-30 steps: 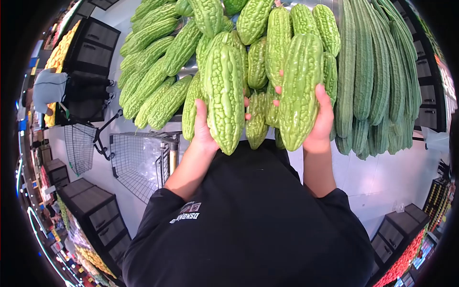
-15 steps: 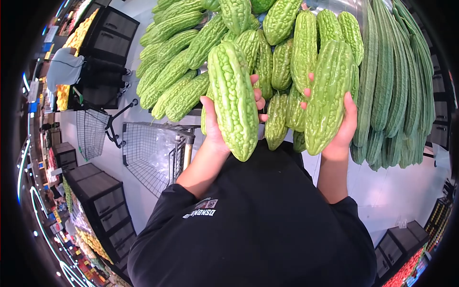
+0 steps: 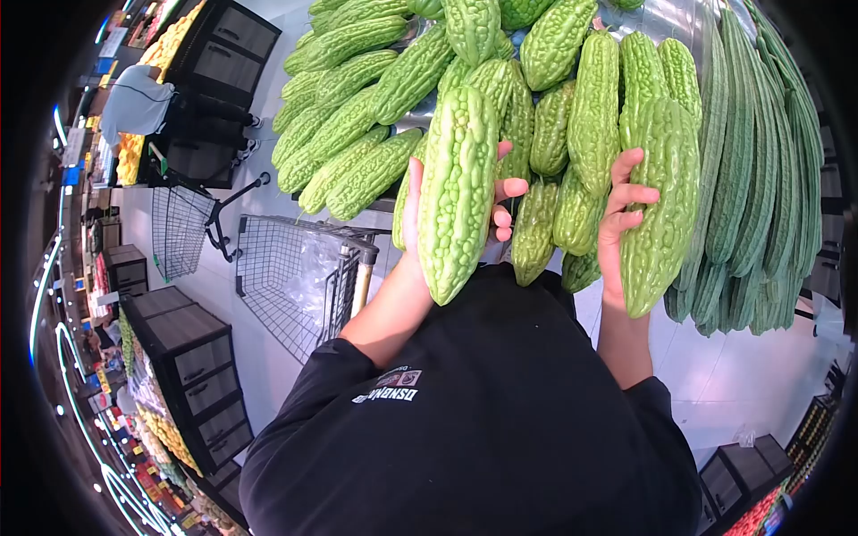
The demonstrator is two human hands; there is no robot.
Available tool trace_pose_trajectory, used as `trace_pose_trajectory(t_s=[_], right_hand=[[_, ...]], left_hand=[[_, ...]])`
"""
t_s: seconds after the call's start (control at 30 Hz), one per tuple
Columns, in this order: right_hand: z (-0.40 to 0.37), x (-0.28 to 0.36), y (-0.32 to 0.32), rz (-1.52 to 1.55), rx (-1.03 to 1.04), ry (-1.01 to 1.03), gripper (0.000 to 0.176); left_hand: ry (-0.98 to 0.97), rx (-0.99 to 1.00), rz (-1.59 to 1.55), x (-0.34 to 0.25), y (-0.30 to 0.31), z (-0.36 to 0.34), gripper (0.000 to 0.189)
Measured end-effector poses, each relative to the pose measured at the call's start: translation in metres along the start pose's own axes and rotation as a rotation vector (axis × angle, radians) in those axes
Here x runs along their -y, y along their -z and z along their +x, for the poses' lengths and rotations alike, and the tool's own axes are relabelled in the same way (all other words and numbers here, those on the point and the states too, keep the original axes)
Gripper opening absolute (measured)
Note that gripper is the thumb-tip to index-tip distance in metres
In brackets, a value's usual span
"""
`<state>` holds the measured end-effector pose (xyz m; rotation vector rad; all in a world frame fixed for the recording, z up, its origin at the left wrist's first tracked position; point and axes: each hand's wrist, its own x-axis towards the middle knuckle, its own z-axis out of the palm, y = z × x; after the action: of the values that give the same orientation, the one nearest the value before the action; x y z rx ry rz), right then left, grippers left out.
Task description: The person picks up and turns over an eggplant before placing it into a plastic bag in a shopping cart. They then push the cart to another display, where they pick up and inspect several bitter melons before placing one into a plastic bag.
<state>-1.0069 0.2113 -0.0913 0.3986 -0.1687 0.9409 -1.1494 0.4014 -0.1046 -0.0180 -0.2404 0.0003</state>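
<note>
The left hand [image 3: 410,213] is clamped around one bitter gourd [image 3: 458,192] at the centre of the frame, fingers [image 3: 506,190] curling round its right side, tip pointing down toward the black shirt [image 3: 483,420]. The right hand [image 3: 615,228] grips a second bitter gourd [image 3: 663,201] from its left side, right of centre. The hands are apart, each gourd held upright just in front of the pile of bitter gourds [image 3: 375,71] filling the upper frame. Ridge gourds [image 3: 760,152] hang at the right edge; a wire shopping cart [image 3: 286,277] stands lower left.
</note>
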Motion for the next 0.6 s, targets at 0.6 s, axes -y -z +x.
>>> trace_pose_trajectory(t_s=[0.6], right_hand=[[0.007, 0.002, 0.029, -0.016, 0.181, -0.075, 0.082]], left_hand=[[-0.273, -0.589, 1.698, -0.028, -0.032, 0.065, 0.074]])
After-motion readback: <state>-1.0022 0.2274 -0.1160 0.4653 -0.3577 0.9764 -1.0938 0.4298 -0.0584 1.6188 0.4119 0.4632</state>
